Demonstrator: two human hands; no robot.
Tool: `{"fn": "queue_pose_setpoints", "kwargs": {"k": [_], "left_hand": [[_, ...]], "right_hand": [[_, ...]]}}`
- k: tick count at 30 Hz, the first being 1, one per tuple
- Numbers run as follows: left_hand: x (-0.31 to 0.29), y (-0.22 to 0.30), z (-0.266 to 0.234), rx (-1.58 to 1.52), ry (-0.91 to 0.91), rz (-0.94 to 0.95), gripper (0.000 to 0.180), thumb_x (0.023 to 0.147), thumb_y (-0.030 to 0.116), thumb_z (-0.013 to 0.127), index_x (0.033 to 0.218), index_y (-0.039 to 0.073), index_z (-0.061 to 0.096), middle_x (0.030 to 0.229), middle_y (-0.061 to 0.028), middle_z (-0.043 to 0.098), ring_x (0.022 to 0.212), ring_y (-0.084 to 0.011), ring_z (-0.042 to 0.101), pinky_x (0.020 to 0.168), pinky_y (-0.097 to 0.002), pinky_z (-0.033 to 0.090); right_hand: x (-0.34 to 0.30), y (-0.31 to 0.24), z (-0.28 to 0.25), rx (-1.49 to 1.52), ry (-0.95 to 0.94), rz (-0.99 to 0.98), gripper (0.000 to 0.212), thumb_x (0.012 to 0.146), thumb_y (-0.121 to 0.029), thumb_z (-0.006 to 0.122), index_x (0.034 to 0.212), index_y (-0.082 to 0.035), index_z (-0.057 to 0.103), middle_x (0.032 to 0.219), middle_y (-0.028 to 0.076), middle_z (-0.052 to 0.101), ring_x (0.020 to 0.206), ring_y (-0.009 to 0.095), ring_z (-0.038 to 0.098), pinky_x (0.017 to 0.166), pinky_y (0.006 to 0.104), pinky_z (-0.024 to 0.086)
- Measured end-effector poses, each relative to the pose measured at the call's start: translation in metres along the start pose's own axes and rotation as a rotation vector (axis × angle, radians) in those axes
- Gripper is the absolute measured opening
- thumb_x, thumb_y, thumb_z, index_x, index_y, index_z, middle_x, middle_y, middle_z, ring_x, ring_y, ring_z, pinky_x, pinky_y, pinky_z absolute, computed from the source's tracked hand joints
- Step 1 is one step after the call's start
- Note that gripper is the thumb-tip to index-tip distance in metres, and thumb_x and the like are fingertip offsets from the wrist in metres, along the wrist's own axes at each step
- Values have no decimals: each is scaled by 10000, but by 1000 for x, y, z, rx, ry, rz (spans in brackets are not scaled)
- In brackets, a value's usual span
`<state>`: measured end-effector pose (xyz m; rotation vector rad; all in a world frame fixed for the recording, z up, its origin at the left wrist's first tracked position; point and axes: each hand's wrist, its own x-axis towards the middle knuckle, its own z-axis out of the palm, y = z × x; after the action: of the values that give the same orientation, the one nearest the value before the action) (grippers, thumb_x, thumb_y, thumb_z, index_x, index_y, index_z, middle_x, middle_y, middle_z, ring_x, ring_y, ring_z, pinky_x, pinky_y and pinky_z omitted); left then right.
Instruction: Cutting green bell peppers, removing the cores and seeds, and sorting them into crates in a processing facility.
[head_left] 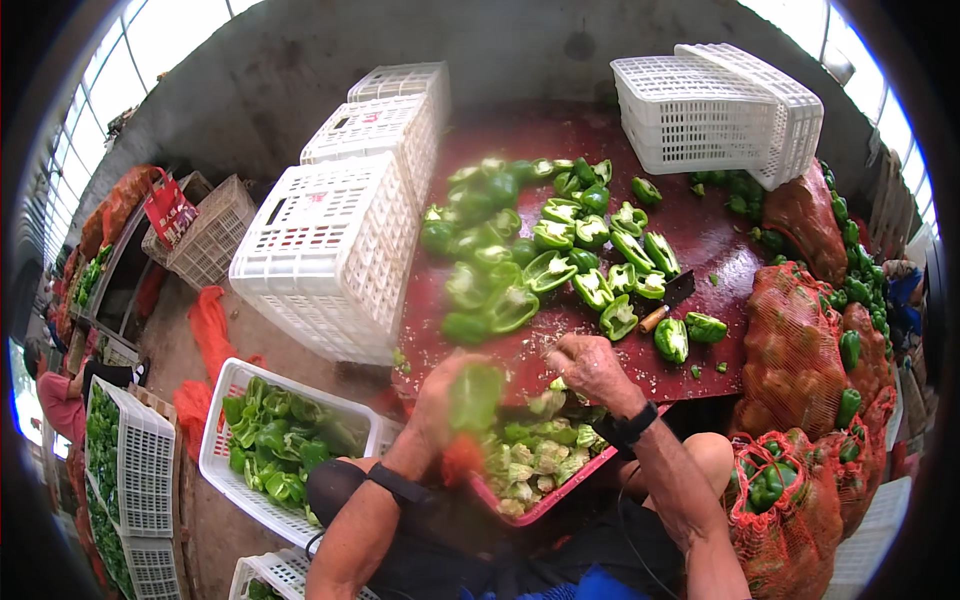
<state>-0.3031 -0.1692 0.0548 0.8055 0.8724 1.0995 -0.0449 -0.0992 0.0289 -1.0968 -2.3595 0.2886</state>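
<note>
My left hand [432, 402] is closed around a green bell pepper half [475, 398] over the near edge of the red table [715, 235]. My right hand [592, 368] is beside it with the fingers curled together; whatever they pinch is too small to make out. Below both hands, a pink bin [585, 472] between my knees contains pale pepper cores [545, 460]. Cut bell pepper halves [555, 235] lie spread over the table beyond my hands. A knife [680, 288] with a wooden handle rests at their right side. Part of the view on the left is blurred.
To my left a white crate [213, 440] has hollowed green peppers in it. Upturned white crates [310, 225] stand along the table's left side, more [700, 125] at its far right. Red mesh sacks of peppers [790, 350] line the right. A person [62, 405] is at the far left.
</note>
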Motion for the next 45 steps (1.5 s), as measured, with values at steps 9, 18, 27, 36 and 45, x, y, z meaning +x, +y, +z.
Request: {"fn": "queue_pose_setpoints", "kwargs": {"k": [9, 18, 27, 36, 45], "left_hand": [[-7, 7, 16, 1380, 23, 772, 499, 757, 141, 753, 1200, -4, 576, 988, -173, 621, 923, -324, 621, 802, -404, 526], [-8, 27, 7, 21, 319, 154, 282, 958, 247, 599, 1155, 46, 615, 976, -181, 674, 739, -278, 671, 617, -396, 584], [-27, 52, -45, -782, 176, 80, 313, 989, 319, 506, 1087, 46, 625, 935, -174, 669, 728, -276, 661, 546, -344, 548], [-84, 84, -120, 962, 605, 498, 398, 990, 303, 487, 1178, -41, 558, 754, -136, 571, 469, -190, 511, 350, -291, 382], [-81, 79, -100, 681, 398, 333, 181, 809, 44, 613, 990, 44, 602, 937, -119, 618, 878, -291, 612, 752, -371, 512]], "right_hand": [[-40, -43, 55, -119, -326, 11, 174, 829, -270, 658, 868, -101, 641, 796, 136, 624, 685, 324, 627, 622, 438, 536], [13, -48, 39, 234, -59, 84, 128, 831, -49, 627, 939, -57, 695, 741, 168, 638, 716, 324, 653, 619, 403, 522], [64, -70, 79, 560, -114, 150, 120, 845, -87, 600, 810, 26, 616, 702, 214, 611, 611, 311, 619, 573, 415, 480], [78, -31, 123, 352, 98, 216, 173, 863, -110, 602, 721, -27, 550, 622, 172, 531, 551, 253, 539, 531, 403, 420], [143, -243, 51, 735, 218, -134, 231, 920, -127, 581, 1105, -3, 642, 960, 185, 679, 918, 310, 657, 771, 380, 524]]}}
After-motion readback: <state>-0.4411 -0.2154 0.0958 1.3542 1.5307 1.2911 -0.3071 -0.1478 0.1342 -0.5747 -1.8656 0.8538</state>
